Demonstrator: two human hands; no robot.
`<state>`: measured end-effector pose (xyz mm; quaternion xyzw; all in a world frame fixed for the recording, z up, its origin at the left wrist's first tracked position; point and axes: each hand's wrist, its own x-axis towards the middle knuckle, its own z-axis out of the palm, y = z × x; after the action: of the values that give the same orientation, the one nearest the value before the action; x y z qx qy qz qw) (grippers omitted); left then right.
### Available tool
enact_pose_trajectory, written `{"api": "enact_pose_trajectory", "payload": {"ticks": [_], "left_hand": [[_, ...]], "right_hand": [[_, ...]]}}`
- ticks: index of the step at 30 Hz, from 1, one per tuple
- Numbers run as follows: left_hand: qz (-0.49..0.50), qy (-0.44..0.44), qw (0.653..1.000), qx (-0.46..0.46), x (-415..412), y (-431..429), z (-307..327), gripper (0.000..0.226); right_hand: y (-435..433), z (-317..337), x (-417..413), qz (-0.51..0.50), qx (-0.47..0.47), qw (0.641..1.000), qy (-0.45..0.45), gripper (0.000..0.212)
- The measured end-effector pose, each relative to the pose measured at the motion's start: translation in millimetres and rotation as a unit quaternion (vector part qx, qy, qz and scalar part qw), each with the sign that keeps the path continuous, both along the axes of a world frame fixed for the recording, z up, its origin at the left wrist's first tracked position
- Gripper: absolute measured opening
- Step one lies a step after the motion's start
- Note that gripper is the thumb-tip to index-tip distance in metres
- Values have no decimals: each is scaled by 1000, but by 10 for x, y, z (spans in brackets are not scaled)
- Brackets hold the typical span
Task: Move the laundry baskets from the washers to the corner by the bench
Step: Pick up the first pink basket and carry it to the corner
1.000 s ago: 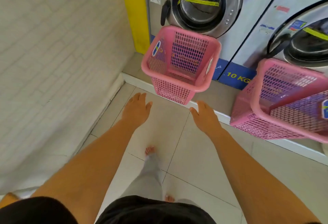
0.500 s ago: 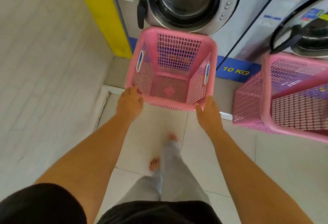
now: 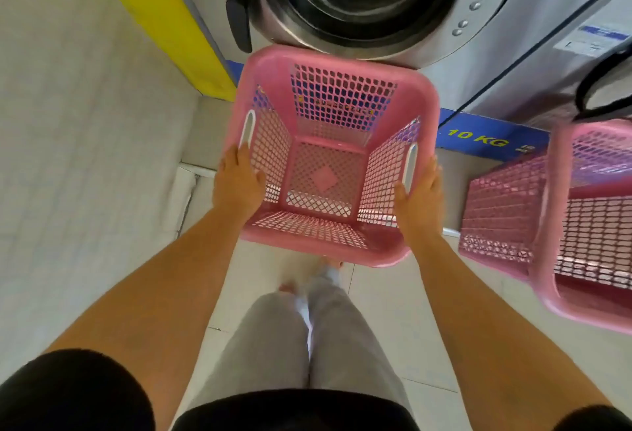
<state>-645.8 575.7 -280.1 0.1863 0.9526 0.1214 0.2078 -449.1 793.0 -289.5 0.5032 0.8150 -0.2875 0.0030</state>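
Note:
An empty pink mesh laundry basket (image 3: 328,157) is in front of the left washer (image 3: 359,0), below its round door. My left hand (image 3: 237,181) grips the basket's left rim by the handle slot. My right hand (image 3: 422,196) grips the right rim by the other slot. The basket's near edge hangs over the floor tiles. A second pink basket (image 3: 561,218) stands to the right on the raised step, with another basket nested inside it; it is cut off by the frame edge.
A white tiled wall (image 3: 85,123) runs along the left, with a yellow panel (image 3: 164,20) beside the washer. A second washer (image 3: 588,54) is at the right. A raised step (image 3: 455,170) fronts the machines. My legs and feet (image 3: 307,294) are below.
I have stepped closer to the washer. Both hands, open and reaching a second ago, have closed on the basket's side rims, and the basket now sits nearer to me.

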Motion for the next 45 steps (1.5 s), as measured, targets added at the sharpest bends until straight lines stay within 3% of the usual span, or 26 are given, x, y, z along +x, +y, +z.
{"api": "enact_pose_trajectory", "payload": {"ticks": [8, 15, 25, 36, 45], "left_hand": [[17, 25, 1000, -10, -505, 129, -407, 68], [1, 35, 999, 16, -735, 67, -551, 73], [-10, 65, 998, 19, -744, -78, -425, 63], [136, 82, 987, 30, -324, -720, 129, 59], [293, 112, 948, 58, 539, -1347, 441, 58]], "right_hand": [[306, -398, -195, -23, 2, 1000, 16, 73], [324, -573, -197, -46, 65, 996, 32, 73], [232, -401, -205, -5, 74, 997, -2, 69], [-70, 162, -299, 82, 69, 994, 2, 65], [-300, 532, -319, 202, 61, 977, 32, 63]]}}
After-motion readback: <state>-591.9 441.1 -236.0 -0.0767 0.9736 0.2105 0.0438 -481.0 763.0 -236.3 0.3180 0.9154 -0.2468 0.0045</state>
